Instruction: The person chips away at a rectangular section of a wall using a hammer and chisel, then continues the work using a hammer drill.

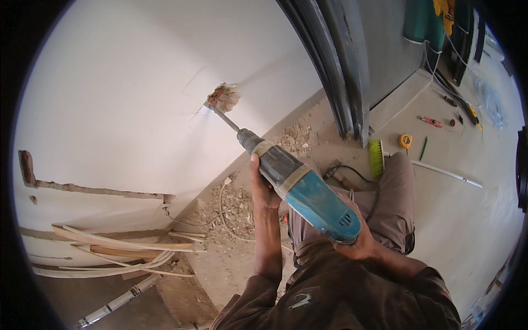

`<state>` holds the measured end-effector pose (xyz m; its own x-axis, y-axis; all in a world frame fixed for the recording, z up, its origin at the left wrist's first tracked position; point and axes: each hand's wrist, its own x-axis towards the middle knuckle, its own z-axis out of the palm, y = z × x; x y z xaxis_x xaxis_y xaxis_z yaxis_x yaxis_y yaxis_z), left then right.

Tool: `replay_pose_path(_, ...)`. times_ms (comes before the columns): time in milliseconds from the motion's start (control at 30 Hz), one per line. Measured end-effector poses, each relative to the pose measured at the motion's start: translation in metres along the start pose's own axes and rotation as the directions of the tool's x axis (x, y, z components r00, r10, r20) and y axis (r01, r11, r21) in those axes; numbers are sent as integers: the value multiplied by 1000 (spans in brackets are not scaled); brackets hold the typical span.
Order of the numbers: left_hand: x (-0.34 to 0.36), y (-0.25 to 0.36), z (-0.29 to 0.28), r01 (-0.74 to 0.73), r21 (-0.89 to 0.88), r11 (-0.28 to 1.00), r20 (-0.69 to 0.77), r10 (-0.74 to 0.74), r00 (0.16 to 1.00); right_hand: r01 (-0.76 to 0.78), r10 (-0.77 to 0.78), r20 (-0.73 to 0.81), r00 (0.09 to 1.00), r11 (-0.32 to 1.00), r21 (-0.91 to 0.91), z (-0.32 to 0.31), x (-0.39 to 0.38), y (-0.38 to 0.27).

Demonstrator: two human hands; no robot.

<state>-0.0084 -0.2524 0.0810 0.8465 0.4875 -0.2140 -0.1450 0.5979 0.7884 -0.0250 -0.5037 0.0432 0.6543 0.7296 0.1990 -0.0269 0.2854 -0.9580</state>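
Observation:
I hold a teal and black rotary hammer [316,198] slanted up and left toward the white wall [137,93]. My left hand [262,184] is closed round its front part, behind the chuck. At the rear end my right hand [358,240] grips the machine; some of its fingers are hidden by the body. A long chisel bit [225,119] runs from the chuck, and its tip touches the lower left edge of a rough hole [226,99]. Reddish brick shows inside that hole.
Rubble [234,212] lies along the wall's foot. Wooden strips [126,242] and a spirit level [121,301] are at lower left. Dark metal frames [335,60] stand ahead. To the right lie a green brush [376,158], a tape measure [405,141], pliers [430,121] and a pencil [423,148].

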Motion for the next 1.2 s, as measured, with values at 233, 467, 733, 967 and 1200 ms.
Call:
replay_pose_path(233, 19, 17, -22, -36, -56, 998, 1, 37, 999, -24, 27, 37, 999, 997, -68, 21, 34, -41)
replay_pose_path(467, 22, 26, -51, 134, -356, 925, 232, -52, 971, -156, 198, 187, 962, 963, -219, 58, 39, -52)
replay_pose_path(733, 33, 39, -83, 496, -545, 676, 615, -80, 785, -94, 359, 401, 843, 831, -548, 92, 66, -79)
replay_pose_path(967, 22, 25, -70, 428, -568, 703, 548, -64, 834, -74, 351, 349, 869, 790, -609, 81, 51, -84)
replay_pose_path(1200, -10, 6, -44, 53, -419, 906, 277, 73, 958, 56, 15, 197, 980, 935, -351, 54, 10, -61)
